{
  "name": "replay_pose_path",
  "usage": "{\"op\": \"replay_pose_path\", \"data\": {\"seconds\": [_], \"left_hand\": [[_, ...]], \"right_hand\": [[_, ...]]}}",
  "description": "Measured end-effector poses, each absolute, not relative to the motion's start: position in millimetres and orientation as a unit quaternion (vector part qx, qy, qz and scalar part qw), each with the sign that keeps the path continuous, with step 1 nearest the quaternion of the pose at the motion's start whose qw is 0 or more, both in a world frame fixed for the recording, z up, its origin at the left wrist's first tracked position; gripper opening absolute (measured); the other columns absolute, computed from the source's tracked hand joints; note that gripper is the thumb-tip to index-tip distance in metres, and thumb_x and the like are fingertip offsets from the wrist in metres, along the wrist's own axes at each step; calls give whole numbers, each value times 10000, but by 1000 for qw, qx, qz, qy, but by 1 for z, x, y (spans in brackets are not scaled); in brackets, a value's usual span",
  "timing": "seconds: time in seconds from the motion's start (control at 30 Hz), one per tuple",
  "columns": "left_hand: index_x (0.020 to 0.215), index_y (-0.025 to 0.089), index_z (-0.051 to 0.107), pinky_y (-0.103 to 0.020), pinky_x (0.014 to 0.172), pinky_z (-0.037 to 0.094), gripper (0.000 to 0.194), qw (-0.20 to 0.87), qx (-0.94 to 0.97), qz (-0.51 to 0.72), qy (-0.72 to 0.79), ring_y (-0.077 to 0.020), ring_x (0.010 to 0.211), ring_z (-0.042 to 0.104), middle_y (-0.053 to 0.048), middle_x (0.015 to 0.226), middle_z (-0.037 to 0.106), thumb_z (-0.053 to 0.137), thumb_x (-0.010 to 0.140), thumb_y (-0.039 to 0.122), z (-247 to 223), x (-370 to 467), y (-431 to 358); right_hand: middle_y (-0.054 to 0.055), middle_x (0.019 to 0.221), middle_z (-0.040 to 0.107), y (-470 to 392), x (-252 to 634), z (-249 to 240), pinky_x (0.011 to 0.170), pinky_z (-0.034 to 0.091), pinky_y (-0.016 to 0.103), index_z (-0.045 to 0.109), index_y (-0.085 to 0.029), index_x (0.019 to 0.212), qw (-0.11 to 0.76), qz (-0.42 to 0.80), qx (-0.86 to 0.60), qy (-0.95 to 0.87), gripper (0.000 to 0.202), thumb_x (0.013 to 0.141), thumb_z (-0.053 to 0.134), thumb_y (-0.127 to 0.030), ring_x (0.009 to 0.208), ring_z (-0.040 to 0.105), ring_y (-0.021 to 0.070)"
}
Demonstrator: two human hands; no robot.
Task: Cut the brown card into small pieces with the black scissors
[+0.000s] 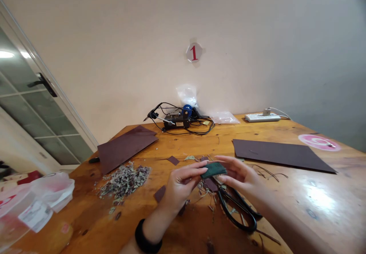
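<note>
A small dark green piece, flat and folded or stacked in look, is held up over the table between both hands. My left hand pinches its left end between thumb and fingers. The fingers and thumb of my right hand close around its right end. Below the hands lie black-handled scissors, their blades hidden by the right hand and scraps. Brown scraps and thin strips are scattered under the green piece. To the left is a heap of small cut bits.
Dark brown sheets lie at the back left, another sheet at the right. A black device with cables, plastic bags and a power strip stand along the wall. A plastic bag is at the left edge.
</note>
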State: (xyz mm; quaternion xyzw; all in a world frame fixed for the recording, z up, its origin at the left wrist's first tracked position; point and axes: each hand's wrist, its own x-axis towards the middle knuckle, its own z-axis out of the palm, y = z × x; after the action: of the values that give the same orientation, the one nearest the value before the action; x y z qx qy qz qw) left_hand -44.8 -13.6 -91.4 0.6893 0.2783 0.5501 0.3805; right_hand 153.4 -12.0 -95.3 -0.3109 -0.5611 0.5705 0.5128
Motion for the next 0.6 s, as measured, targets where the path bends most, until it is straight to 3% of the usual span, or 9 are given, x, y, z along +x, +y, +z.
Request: {"op": "replay_pose_path", "data": {"seconds": [0.23, 0.43, 0.6], "left_hand": [[998, 289, 724, -354, 896, 519, 195, 286, 738, 546, 274, -208, 1035, 643, -61, 1115, 691, 593, 880, 207, -92, -43, -18], [982, 319, 725, -318, 895, 500, 286, 246, 751, 551, 267, -188, 1069, 597, -51, 1155, 616, 602, 846, 99, -92, -39, -22], [949, 307, 729, -322, 897, 481, 279, 276, 742, 525, 313, -191, 1059, 578, -50, 1159, 597, 538, 873, 118, -100, -40, -19]], "right_hand": [[42, 1212, 669, -15, 143, -101, 996, 447, 376, 644, -313, 1115, 530, 693, -264, -412, 479, 668, 804, -370, 1161, 585, 227], [33, 1061, 732, -13, 144, -100, 790, 518, 256, 705, -264, 1028, 526, 720, -272, -361, 423, 633, 832, -344, 926, 680, 171], [28, 985, 749, -11, 146, -100, 723, 520, 217, 708, -234, 1012, 529, 721, -295, -337, 438, 600, 854, -275, 813, 688, 134]]}}
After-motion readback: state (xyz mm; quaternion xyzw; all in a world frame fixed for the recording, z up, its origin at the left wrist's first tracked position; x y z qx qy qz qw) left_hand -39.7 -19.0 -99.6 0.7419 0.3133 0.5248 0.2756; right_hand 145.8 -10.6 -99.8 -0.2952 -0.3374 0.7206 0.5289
